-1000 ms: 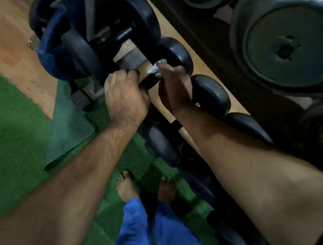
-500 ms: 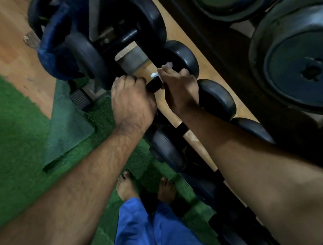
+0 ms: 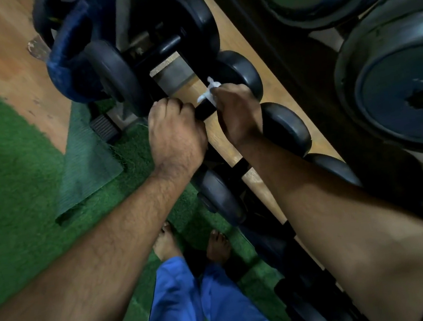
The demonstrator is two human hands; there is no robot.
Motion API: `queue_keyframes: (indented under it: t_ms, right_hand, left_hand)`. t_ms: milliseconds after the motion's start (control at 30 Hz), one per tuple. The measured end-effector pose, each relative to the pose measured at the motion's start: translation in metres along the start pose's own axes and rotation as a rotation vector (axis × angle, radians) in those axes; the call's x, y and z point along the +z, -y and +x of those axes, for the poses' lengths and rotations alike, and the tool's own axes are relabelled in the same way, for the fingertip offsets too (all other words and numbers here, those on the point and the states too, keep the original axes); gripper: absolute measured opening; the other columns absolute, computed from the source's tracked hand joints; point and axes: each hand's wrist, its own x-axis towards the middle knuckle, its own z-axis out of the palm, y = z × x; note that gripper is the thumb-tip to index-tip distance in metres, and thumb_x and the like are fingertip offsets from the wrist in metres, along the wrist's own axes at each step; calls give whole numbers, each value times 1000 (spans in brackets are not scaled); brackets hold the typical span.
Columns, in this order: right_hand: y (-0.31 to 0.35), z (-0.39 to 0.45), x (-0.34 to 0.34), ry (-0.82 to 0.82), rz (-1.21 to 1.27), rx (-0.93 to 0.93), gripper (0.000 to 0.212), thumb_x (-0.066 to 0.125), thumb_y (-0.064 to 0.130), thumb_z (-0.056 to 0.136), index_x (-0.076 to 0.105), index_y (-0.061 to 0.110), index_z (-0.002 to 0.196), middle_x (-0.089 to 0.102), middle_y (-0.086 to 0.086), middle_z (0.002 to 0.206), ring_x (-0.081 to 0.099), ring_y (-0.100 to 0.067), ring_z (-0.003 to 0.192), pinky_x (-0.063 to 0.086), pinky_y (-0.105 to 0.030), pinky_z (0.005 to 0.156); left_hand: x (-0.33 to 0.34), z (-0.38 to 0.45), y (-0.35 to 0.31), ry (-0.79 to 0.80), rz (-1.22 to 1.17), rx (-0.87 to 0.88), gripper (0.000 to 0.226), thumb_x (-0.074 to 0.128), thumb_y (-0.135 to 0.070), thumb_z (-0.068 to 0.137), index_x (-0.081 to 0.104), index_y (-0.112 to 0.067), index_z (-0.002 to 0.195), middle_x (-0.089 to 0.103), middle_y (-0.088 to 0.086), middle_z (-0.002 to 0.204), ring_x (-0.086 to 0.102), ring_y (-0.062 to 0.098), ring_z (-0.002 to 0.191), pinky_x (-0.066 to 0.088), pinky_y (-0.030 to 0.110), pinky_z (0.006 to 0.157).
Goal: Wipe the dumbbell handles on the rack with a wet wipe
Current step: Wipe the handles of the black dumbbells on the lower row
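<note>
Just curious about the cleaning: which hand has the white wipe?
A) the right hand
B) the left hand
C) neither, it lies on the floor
A: the wipe sticks out from the right hand curled on the dumbbell handle, while the left hand grips the handle's other end.

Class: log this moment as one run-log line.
left hand: grips dumbbell handle | right hand: holds wet wipe on handle | stage: wiping

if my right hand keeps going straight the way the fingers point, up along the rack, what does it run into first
Most likely the round black dumbbell head just beyond the right hand, which holds the wet wipe on the handle. Depth is hard to judge from this one view; it looks nearly in contact.
</note>
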Motion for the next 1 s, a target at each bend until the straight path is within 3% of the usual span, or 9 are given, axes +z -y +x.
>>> queue_keyframes:
  t_ms: [100,200,267,467,600,733,833,933,1000]
  right_hand:
    - [1,-5,-5,39,36,-38,45,31,35,85,69,34,110,65,10,110,54,-14,103,49,-27,81]
    - [2,-11,-7,39,17,-32,46,45,10,86,65,22,127,62,2,130,54,-27,107,51,-35,83]
    - [3,-10,-5,58,1,-2,46,52,4,86,64,19,128,60,-3,132,55,-31,106,52,-40,84]
    - [19,-8,-10,142,90,81,32,51,13,90,62,24,118,58,2,122,50,-25,101,49,-38,84]
    - [29,-27,1,167,342,-95,34,43,26,90,67,24,114,65,6,118,61,-20,105,45,-42,95]
    - [1,-20,0,26,266,-5,47,51,8,86,64,28,127,64,5,130,65,-26,95,53,-40,87]
    - [16,-15,-3,131,122,20,52,50,9,83,62,25,131,57,2,141,63,-31,106,50,-40,92]
    - [24,-20,-6,250,202,-121,56,38,28,82,63,21,132,61,0,136,62,-31,113,49,-37,97]
    - [9,-14,-8,246,269,-174,55,37,21,83,66,19,130,63,0,134,63,-26,118,50,-39,98]
  left_hand:
    - [0,-1,0,-4,-2,-2,23,52,-21,82,65,-3,88,59,15,93,53,35,103,43,48,99]
    - [0,-1,1,11,6,13,25,50,-23,84,66,-4,90,59,15,96,52,35,105,42,48,101]
    - [1,0,3,15,0,25,25,51,-24,84,66,-5,90,59,15,97,52,35,106,41,48,102]
    - [-3,-1,2,19,-28,29,24,52,-23,84,67,-5,91,60,14,95,52,34,103,41,48,102]
    - [-6,-1,4,-13,-83,17,27,52,-23,82,66,-3,93,60,16,96,53,36,102,39,49,104]
    - [-2,-12,15,-33,-177,-63,45,53,-35,90,57,-4,122,56,14,130,50,31,124,36,47,110]
    - [-1,-17,24,54,-201,-62,66,54,-45,90,46,-4,140,44,13,148,37,27,140,30,45,116]
    - [-7,-17,25,115,-200,-50,75,59,-45,85,40,-3,145,36,14,154,29,28,145,24,43,119]
    - [-9,-16,25,136,-200,-47,77,60,-44,85,38,-3,146,34,14,156,27,28,146,22,42,120]
